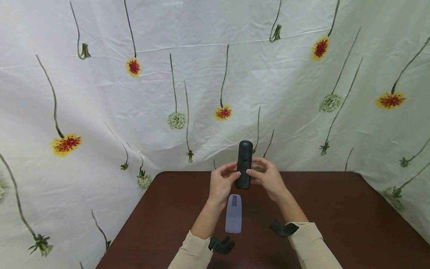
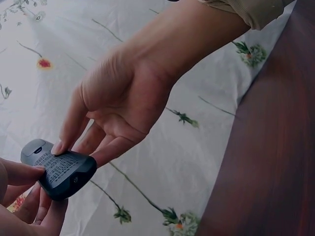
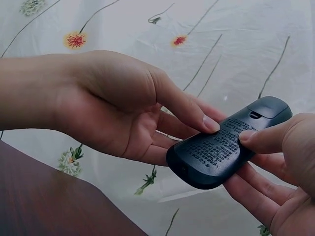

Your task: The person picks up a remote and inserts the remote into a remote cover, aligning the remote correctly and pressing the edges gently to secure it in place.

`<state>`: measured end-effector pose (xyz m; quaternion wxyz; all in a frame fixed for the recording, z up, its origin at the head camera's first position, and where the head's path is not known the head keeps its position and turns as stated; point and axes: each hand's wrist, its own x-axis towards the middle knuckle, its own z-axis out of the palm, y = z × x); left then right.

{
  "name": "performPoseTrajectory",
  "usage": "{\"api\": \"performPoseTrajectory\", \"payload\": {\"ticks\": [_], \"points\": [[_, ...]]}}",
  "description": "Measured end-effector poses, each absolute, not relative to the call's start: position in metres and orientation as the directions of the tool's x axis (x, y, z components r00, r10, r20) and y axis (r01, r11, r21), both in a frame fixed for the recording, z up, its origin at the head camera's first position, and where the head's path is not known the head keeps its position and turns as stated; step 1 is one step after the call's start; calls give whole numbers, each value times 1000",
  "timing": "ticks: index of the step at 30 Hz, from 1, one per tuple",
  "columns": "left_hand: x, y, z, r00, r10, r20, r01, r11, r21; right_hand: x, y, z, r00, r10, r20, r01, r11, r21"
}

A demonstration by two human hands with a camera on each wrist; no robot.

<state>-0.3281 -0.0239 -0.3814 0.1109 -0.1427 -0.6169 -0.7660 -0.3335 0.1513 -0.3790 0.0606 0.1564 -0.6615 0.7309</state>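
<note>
Raised above the table's far edge is a black remote control (image 1: 244,149), its printed back towards me and its lidded end pointing away. My left hand (image 1: 221,184) grips its left side and my right hand (image 1: 268,178) its right side. Both thumbs press on the back, over the small printed text (image 3: 216,147), while the other fingers wrap underneath. A notched battery lid (image 3: 268,107) sits in place at the far end in the right wrist view. On the table below lies a pale lavender, flat, tapered piece (image 1: 233,218) with a grey rectangle near its far end.
The dark reddish-brown table (image 1: 174,213) has rounded far corners. Behind it and on both sides hangs a white cloth (image 1: 201,30) printed with flowers. Black straps (image 1: 221,245) sit by both sleeve cuffs.
</note>
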Motion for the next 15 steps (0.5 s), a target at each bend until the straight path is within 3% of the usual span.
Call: {"api": "performPoseTrajectory", "payload": {"ticks": [15], "points": [[-336, -29, -410, -962, -41, 270, 273, -119, 955, -346, 140, -401, -981, -76, 179, -173, -83, -981]]}}
